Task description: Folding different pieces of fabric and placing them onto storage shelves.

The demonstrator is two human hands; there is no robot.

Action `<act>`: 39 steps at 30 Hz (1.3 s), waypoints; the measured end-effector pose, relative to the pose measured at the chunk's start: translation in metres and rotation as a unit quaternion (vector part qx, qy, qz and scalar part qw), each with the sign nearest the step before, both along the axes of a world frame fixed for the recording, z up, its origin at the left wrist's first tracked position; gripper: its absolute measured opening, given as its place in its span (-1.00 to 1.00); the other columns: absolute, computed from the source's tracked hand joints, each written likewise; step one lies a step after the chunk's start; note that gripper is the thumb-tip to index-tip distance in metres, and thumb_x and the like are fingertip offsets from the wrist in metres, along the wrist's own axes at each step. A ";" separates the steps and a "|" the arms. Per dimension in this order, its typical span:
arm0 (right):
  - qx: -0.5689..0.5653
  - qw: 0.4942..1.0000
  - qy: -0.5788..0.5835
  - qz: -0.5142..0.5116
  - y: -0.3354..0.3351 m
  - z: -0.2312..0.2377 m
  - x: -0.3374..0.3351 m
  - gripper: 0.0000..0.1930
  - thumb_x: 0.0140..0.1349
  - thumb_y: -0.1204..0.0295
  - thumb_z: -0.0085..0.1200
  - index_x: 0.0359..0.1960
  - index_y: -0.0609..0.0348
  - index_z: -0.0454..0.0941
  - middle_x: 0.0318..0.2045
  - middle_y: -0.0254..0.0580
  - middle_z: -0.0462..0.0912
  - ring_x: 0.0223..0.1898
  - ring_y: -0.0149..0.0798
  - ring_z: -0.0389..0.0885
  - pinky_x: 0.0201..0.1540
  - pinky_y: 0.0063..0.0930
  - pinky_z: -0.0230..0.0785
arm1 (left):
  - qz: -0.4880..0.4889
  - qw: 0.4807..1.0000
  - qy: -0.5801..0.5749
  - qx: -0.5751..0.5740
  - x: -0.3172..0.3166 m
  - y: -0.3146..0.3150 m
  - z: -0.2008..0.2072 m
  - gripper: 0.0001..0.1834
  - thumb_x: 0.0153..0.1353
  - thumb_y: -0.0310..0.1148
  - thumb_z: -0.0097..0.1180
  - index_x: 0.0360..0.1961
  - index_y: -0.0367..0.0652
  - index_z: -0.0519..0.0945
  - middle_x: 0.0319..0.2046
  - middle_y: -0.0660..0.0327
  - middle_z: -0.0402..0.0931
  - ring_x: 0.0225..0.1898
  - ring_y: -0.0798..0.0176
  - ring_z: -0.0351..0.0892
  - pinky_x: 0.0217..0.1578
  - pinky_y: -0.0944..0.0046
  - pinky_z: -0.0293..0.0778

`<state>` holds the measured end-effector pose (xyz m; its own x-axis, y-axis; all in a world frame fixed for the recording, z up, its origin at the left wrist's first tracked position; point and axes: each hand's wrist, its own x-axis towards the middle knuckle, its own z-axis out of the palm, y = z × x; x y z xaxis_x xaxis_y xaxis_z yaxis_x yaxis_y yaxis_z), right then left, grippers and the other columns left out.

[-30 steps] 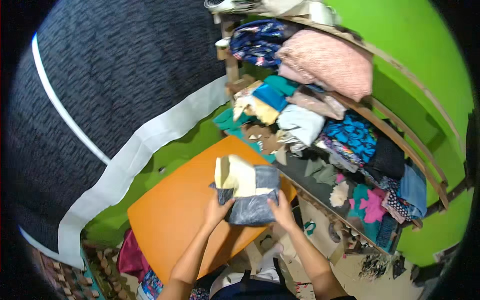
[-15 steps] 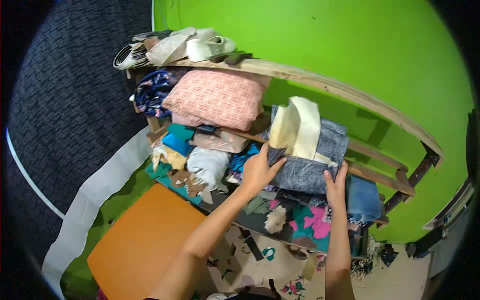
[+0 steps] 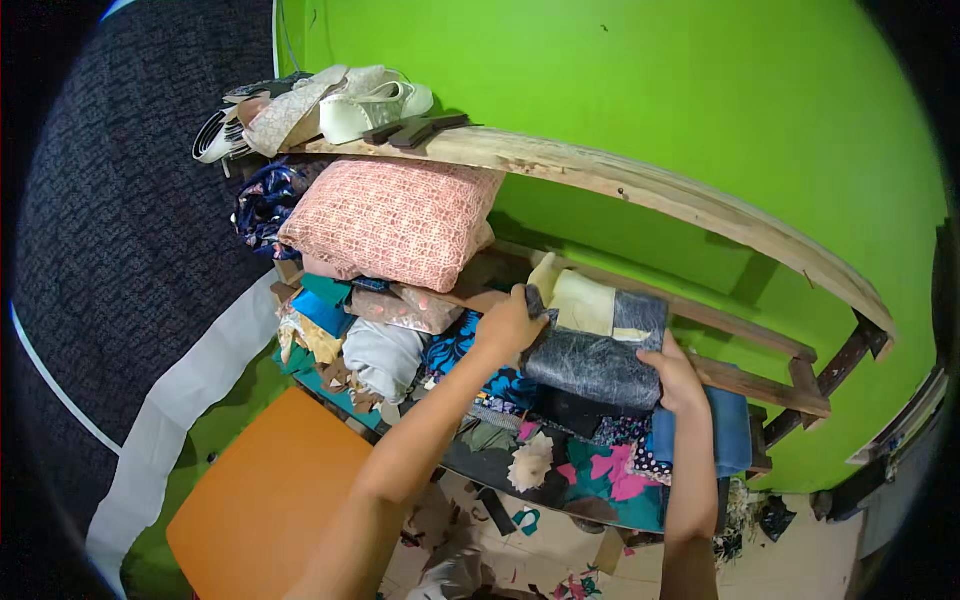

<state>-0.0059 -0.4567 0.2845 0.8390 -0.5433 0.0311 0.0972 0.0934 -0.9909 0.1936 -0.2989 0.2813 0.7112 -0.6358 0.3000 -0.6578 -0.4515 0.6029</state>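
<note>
Both my hands hold a folded dark grey, denim-like fabric (image 3: 595, 370) over the shelf rack. My left hand (image 3: 510, 328) grips its left edge, fingers closed round a bunched corner. On its right edge my right hand (image 3: 674, 378) has the thumb on the front and the fingers behind, partly hidden. A cream cloth (image 3: 583, 303) lies in the fold, showing above the grey front. Below and behind the bundle are blue-and-black patterned cloth (image 3: 450, 350) and a folded blue denim piece (image 3: 728, 430).
A wooden rack (image 3: 640, 185) stands against the green wall, white rolled material (image 3: 365, 108) on top. It holds a pink patterned cushion (image 3: 395, 220) and a light grey cloth (image 3: 385, 358). Pink scraps (image 3: 625, 475) lie lower down. An orange panel (image 3: 270, 500) stands at the near left.
The cream cloth, upright above the grey fabric before, now lies lower and flatter in the fold. Both hands keep their hold. The view has shifted slightly.
</note>
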 end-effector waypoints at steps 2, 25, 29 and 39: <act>-0.031 0.999 -0.041 0.013 -0.001 0.014 0.010 -0.34 0.02 0.69 -0.17 0.23 0.16 -0.01 0.09 -0.14 0.27 0.08 -0.28 0.23 0.11 -0.49 0.05 | 0.006 0.999 -0.030 0.045 0.001 -0.002 0.027 -0.47 -0.02 -0.11 0.11 -0.14 -0.28 0.31 -0.39 -0.18 0.49 -0.30 -0.19 0.49 -0.27 -0.02 0.40; -0.518 0.784 0.233 -0.252 0.010 0.028 0.114 -0.44 0.19 0.26 -0.16 0.15 0.38 0.07 0.11 0.25 0.17 0.16 0.20 0.08 0.17 -0.12 0.00 | 0.092 0.767 -0.610 0.175 0.062 -0.043 0.035 -0.50 0.12 -0.28 -0.17 0.06 -0.35 0.30 0.01 0.07 0.33 0.00 0.15 0.33 -0.14 0.24 0.38; -0.753 0.624 0.054 -0.202 0.050 0.021 0.104 -0.44 0.19 0.12 -0.19 0.13 0.25 0.19 0.14 -0.05 0.22 0.20 0.00 0.09 0.21 0.02 -0.17 | -0.111 0.955 -0.272 0.051 0.029 -0.003 0.044 -0.55 0.18 -0.19 -0.20 0.05 -0.17 0.34 0.03 0.04 0.31 0.09 0.11 0.26 0.08 0.07 0.12; -0.733 0.638 0.052 -0.232 0.054 0.005 0.098 -0.51 0.10 0.12 -0.04 0.04 0.10 0.34 0.07 0.07 0.26 0.18 0.08 0.09 0.12 0.02 0.01 | -0.071 0.876 -0.471 -0.075 0.024 0.012 0.008 -0.57 0.11 -0.13 -0.07 -0.03 -0.10 0.39 0.00 0.05 0.32 0.06 0.08 0.26 0.10 0.07 0.11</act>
<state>0.0920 -0.4024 0.2890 0.6369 -0.1853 0.7483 -0.2956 -0.9552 0.0150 0.2180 -0.2871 0.2894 0.0208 -0.6008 0.7991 -0.9383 -0.2878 -0.1919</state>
